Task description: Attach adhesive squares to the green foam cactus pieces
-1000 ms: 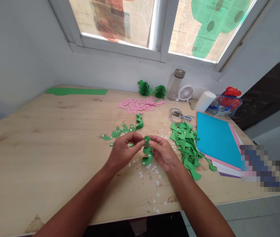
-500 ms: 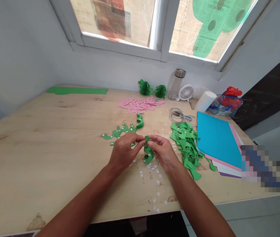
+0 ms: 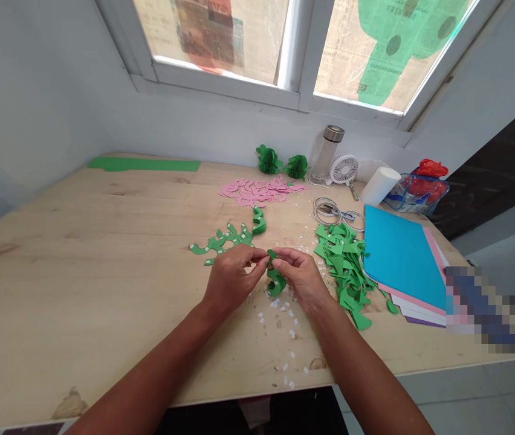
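My left hand and my right hand meet above the middle of the table. Both pinch the upper end of a curved green paper cutout, which hangs down between them and looks layered. The fingertips hide its top. Left of it lie several wavy green paper pieces with small white squares on them, partly behind my left hand. A small stack of curved green cutouts sits just beyond. Tiny white paper bits are scattered on the wood below my hands.
Green paper scraps lie right of my hands, beside blue sheets on other coloured paper. Scissors, pink cutouts, two green folded-paper shapes, a bottle and a small fan stand or lie farther back.
The view has shifted slightly. Both hands stay pinched on the green cutout in nearly the same place, with only a slight change in the left fingers.
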A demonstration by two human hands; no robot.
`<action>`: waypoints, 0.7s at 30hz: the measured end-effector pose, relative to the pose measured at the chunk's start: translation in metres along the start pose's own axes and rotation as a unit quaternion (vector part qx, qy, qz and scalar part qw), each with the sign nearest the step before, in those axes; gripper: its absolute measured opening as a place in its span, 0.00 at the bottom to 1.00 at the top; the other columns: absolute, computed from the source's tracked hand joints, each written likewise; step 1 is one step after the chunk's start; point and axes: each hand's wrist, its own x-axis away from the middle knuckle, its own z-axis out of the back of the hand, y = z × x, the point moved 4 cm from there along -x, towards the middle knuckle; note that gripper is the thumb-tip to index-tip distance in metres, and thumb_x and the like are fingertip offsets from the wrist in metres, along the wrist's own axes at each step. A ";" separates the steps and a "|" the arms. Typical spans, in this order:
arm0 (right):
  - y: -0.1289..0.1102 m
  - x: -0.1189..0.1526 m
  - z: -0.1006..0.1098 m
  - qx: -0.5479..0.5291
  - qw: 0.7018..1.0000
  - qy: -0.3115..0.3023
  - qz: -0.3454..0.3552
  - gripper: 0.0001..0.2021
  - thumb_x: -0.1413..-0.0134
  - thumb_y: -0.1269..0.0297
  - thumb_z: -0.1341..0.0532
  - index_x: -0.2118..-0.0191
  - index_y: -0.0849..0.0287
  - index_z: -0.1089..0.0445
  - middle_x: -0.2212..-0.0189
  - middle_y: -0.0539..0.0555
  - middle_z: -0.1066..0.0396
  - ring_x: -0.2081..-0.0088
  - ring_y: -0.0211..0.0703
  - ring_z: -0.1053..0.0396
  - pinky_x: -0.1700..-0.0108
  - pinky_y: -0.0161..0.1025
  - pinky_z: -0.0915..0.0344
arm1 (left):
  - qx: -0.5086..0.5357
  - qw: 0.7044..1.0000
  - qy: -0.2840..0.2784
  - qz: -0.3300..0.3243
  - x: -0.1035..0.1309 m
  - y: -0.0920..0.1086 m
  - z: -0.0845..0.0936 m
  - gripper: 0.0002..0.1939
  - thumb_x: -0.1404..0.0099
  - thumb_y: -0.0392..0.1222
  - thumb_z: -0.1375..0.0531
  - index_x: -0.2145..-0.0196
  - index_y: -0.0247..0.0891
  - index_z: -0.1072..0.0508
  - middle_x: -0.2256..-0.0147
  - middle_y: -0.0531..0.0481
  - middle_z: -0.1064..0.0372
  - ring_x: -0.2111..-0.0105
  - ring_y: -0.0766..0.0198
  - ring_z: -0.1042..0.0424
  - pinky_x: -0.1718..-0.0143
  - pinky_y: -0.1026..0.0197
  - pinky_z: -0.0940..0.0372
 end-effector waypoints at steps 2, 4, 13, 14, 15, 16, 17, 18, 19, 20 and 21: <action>0.000 0.000 0.000 0.003 1.000 0.001 0.002 0.13 0.65 0.62 0.28 0.67 0.57 0.23 0.72 0.52 0.24 0.69 0.38 0.30 0.66 0.36 0.32 | -0.002 1.000 0.001 0.000 0.000 0.000 0.000 0.07 0.41 0.40 0.42 0.73 0.39 0.26 0.75 0.50 0.26 0.74 0.63 0.28 0.70 0.62 0.35; 0.001 0.000 0.000 0.001 1.000 0.002 0.002 0.13 0.65 0.62 0.28 0.67 0.57 0.23 0.72 0.52 0.24 0.69 0.38 0.30 0.66 0.36 0.32 | -0.001 1.000 0.003 0.000 0.000 0.000 -0.001 0.06 0.41 0.40 0.42 0.73 0.39 0.26 0.75 0.50 0.26 0.74 0.63 0.28 0.70 0.62 0.35; 0.002 0.000 0.000 -0.006 1.000 0.012 -0.002 0.14 0.65 0.63 0.28 0.67 0.58 0.23 0.72 0.51 0.24 0.70 0.38 0.29 0.68 0.36 0.32 | -0.007 1.000 0.008 0.015 0.001 -0.002 -0.004 0.07 0.41 0.40 0.43 0.73 0.39 0.26 0.76 0.50 0.26 0.76 0.64 0.29 0.71 0.63 0.35; 0.003 0.000 0.001 -0.007 1.000 0.014 -0.004 0.14 0.65 0.63 0.28 0.67 0.58 0.23 0.72 0.51 0.24 0.70 0.38 0.29 0.68 0.35 0.32 | -0.006 1.000 0.009 0.017 0.001 -0.002 -0.003 0.07 0.42 0.39 0.43 0.73 0.39 0.26 0.76 0.51 0.26 0.76 0.64 0.29 0.71 0.63 0.35; 0.002 0.000 0.000 -0.008 1.000 0.014 -0.006 0.14 0.65 0.63 0.28 0.67 0.58 0.24 0.72 0.51 0.24 0.70 0.38 0.29 0.68 0.35 0.32 | -0.004 1.000 0.010 0.020 0.001 -0.002 -0.003 0.07 0.42 0.39 0.43 0.73 0.39 0.26 0.76 0.51 0.26 0.76 0.64 0.30 0.72 0.63 0.35; 0.002 0.000 0.000 -0.010 1.000 0.013 -0.007 0.13 0.65 0.64 0.28 0.67 0.58 0.24 0.73 0.51 0.24 0.70 0.38 0.29 0.68 0.35 0.33 | -0.001 1.000 0.009 0.023 0.001 -0.001 -0.003 0.07 0.42 0.39 0.43 0.73 0.39 0.26 0.76 0.51 0.26 0.76 0.65 0.30 0.72 0.63 0.35; 0.002 0.001 0.000 -0.012 1.000 0.013 -0.008 0.13 0.65 0.64 0.28 0.67 0.58 0.24 0.73 0.51 0.24 0.70 0.38 0.29 0.68 0.34 0.33 | 0.004 1.000 0.008 0.028 0.001 -0.001 -0.002 0.07 0.42 0.39 0.43 0.74 0.39 0.26 0.76 0.51 0.26 0.76 0.65 0.30 0.72 0.63 0.35; 0.002 0.001 0.000 -0.014 1.000 0.013 -0.010 0.13 0.65 0.64 0.28 0.67 0.58 0.24 0.73 0.51 0.25 0.70 0.38 0.29 0.68 0.34 0.33 | 0.010 0.999 0.008 0.033 0.001 -0.001 -0.002 0.06 0.42 0.39 0.43 0.73 0.39 0.26 0.76 0.51 0.26 0.76 0.65 0.30 0.72 0.63 0.35; 0.001 0.001 -0.001 -0.016 1.000 0.014 -0.012 0.13 0.65 0.64 0.28 0.67 0.58 0.24 0.73 0.51 0.25 0.70 0.37 0.29 0.68 0.34 0.33 | 0.017 0.999 0.007 0.038 0.001 -0.001 -0.002 0.06 0.42 0.39 0.42 0.73 0.39 0.25 0.75 0.51 0.26 0.76 0.65 0.29 0.72 0.64 0.35; 0.001 0.001 -0.001 -0.019 1.000 0.016 -0.015 0.13 0.65 0.64 0.28 0.67 0.58 0.24 0.73 0.51 0.25 0.70 0.37 0.29 0.68 0.34 0.34 | 0.024 0.999 0.005 0.043 0.001 -0.001 -0.002 0.06 0.42 0.39 0.42 0.73 0.39 0.25 0.75 0.51 0.25 0.76 0.65 0.29 0.72 0.64 0.34; 0.001 0.001 -0.001 -0.022 0.999 0.019 -0.018 0.13 0.65 0.64 0.28 0.67 0.58 0.24 0.73 0.51 0.24 0.71 0.37 0.29 0.68 0.34 0.34 | 0.030 0.998 0.005 0.047 0.001 -0.001 -0.002 0.06 0.42 0.39 0.42 0.72 0.39 0.25 0.74 0.51 0.25 0.76 0.65 0.29 0.72 0.64 0.34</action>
